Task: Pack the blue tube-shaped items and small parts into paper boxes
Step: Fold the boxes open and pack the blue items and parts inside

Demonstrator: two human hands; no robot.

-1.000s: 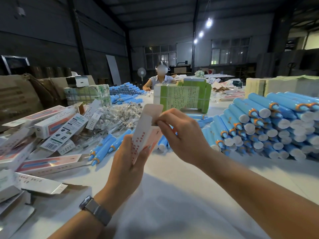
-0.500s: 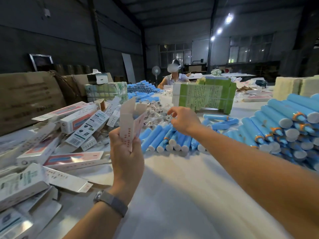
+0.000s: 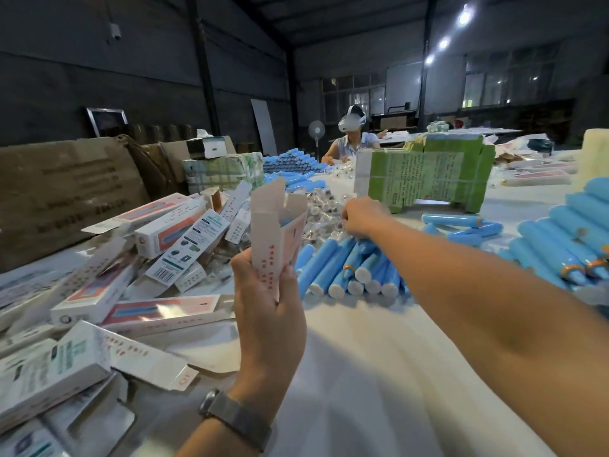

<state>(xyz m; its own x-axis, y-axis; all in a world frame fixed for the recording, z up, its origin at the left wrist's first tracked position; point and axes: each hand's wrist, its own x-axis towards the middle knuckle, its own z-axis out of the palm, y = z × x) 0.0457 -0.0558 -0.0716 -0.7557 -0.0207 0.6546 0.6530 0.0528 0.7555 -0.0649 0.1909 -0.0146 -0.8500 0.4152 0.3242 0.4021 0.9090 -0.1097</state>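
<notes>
Holding upright, open end up, a paper box [image 3: 278, 232]: left hand [image 3: 268, 311]; right hand [image 3: 362, 216] fingers curled into small parts [image 3: 321, 211].

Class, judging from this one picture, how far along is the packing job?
Done: closed boxes lie piled on the left. In hand: the left hand holds an open box upright; the right hand reaches into the bagged small parts. Left: many blue tubes unpacked.
</notes>
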